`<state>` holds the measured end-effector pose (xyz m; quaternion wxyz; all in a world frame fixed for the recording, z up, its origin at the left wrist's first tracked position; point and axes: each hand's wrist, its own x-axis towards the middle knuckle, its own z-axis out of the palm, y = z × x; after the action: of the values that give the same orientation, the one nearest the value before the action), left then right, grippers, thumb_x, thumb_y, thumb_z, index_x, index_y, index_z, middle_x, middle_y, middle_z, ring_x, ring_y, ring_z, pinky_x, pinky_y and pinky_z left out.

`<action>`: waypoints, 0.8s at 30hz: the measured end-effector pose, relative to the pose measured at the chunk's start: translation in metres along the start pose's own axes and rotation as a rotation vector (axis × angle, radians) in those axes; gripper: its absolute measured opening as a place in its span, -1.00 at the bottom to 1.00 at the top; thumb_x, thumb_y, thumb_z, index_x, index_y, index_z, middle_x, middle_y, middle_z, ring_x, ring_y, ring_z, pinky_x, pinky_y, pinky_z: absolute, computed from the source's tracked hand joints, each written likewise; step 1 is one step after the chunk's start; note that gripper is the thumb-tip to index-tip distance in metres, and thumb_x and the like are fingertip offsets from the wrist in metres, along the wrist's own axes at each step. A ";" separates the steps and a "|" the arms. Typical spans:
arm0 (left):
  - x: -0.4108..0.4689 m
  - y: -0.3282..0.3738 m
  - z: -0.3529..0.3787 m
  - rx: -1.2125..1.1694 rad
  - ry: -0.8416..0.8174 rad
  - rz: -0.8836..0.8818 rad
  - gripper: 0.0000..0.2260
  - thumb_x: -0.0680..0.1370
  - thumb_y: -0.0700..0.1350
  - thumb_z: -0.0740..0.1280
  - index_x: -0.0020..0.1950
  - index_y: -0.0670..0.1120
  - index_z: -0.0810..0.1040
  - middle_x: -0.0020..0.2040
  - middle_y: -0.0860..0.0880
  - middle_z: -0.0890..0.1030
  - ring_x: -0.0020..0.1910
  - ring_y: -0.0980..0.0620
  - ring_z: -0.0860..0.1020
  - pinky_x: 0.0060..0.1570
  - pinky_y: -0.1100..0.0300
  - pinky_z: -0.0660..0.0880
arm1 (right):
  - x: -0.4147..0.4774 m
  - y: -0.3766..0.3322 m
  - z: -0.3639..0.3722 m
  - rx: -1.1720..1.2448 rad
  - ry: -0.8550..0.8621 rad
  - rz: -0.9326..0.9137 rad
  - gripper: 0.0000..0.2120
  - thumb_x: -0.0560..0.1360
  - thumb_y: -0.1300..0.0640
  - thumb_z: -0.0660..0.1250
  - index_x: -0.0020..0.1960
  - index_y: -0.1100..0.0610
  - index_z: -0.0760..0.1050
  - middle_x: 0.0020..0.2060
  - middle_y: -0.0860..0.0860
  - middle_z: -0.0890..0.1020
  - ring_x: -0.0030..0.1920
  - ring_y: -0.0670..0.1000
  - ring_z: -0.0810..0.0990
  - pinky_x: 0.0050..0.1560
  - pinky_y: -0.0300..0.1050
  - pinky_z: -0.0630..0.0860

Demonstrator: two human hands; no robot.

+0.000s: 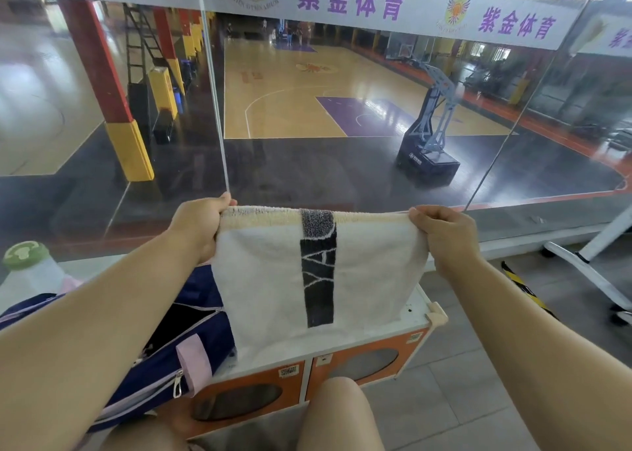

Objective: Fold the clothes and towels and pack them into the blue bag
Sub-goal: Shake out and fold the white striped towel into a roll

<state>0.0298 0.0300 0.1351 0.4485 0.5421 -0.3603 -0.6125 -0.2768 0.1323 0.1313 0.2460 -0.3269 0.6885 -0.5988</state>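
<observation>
Fingers of both hands pinch the white towel's (273, 279) top corners; its hem hides behind the blue bag (191, 341) at 7 o'clock.

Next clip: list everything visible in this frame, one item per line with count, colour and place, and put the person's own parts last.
towel: 1, white with a dark stripe, held up at centre, lower edge on the cabinet
blue bag: 1, navy with pink trim, unzipped, on the cabinet at left
bottle: 1, white with a green cap, far left
cabinet: 1, white top with orange doors, below the towel
glass wall: clear panels, behind the cabinet
basketball hoop stand: 1, grey, on the court beyond the glass
left hand: 1, grip on the towel's top left corner
right hand: 1, grip on the towel's top right corner
knees: 2, bare, bottom edge
</observation>
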 end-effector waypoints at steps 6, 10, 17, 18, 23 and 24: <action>0.016 0.006 -0.012 0.226 0.070 -0.058 -0.82 0.51 -0.15 0.37 0.05 -0.20 0.52 0.03 -0.13 0.60 -0.13 -0.05 0.59 -0.24 0.08 0.52 | 0.008 -0.008 -0.005 0.087 -0.104 0.132 -0.75 0.48 0.35 0.31 0.06 0.10 0.62 0.03 0.09 0.61 -0.04 0.06 0.58 0.11 -0.10 0.53; 0.013 0.010 -0.015 0.246 -0.013 -0.140 -0.74 0.53 -0.13 0.34 0.15 -0.26 0.52 0.06 -0.15 0.58 -0.13 -0.03 0.59 -0.27 0.10 0.53 | 0.012 -0.013 -0.008 0.169 -0.096 0.170 -0.82 0.45 0.33 0.36 -0.12 0.07 0.64 -0.13 0.08 0.65 -0.17 0.03 0.59 0.06 -0.08 0.55; 0.002 0.019 -0.006 0.334 -0.113 -0.206 -0.72 0.54 -0.08 0.31 0.16 -0.22 0.54 -0.02 -0.13 0.60 0.02 -0.05 0.57 0.20 0.02 0.48 | 0.018 -0.009 -0.013 0.234 -0.114 0.232 -0.86 0.50 0.34 0.30 -0.03 0.18 0.60 -0.04 0.16 0.62 -0.15 0.05 0.58 -0.03 -0.08 0.56; 0.000 0.020 -0.004 0.334 -0.126 -0.206 -0.72 0.54 -0.10 0.32 0.17 -0.23 0.54 -0.02 -0.13 0.60 0.00 -0.05 0.57 0.15 0.02 0.50 | 0.020 -0.009 -0.013 0.263 -0.133 0.248 -0.82 0.52 0.36 0.26 0.03 0.20 0.58 -0.02 0.17 0.61 -0.14 0.05 0.58 -0.07 -0.11 0.56; -0.004 0.020 0.001 0.291 -0.149 -0.149 -0.64 0.53 -0.28 0.29 0.33 -0.20 0.39 0.04 -0.14 0.56 -0.01 -0.07 0.56 -0.05 0.05 0.51 | 0.022 -0.009 -0.019 0.320 -0.159 0.296 -0.71 0.56 0.40 0.13 -0.01 0.15 0.57 0.02 0.14 0.59 -0.07 0.08 0.60 -0.06 -0.10 0.58; -0.003 0.021 0.001 0.300 -0.155 -0.135 -0.62 0.54 -0.31 0.27 0.35 -0.18 0.37 0.04 -0.13 0.56 -0.01 -0.07 0.56 -0.11 0.06 0.51 | 0.023 -0.009 -0.020 0.295 -0.158 0.296 -0.68 0.55 0.41 0.14 -0.06 0.10 0.59 0.06 0.15 0.59 -0.02 0.10 0.59 -0.03 -0.07 0.59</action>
<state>0.0326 0.0262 0.1557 0.2915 0.5769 -0.4439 -0.6206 -0.3050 0.1282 0.1450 0.4296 -0.2286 0.6126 -0.6228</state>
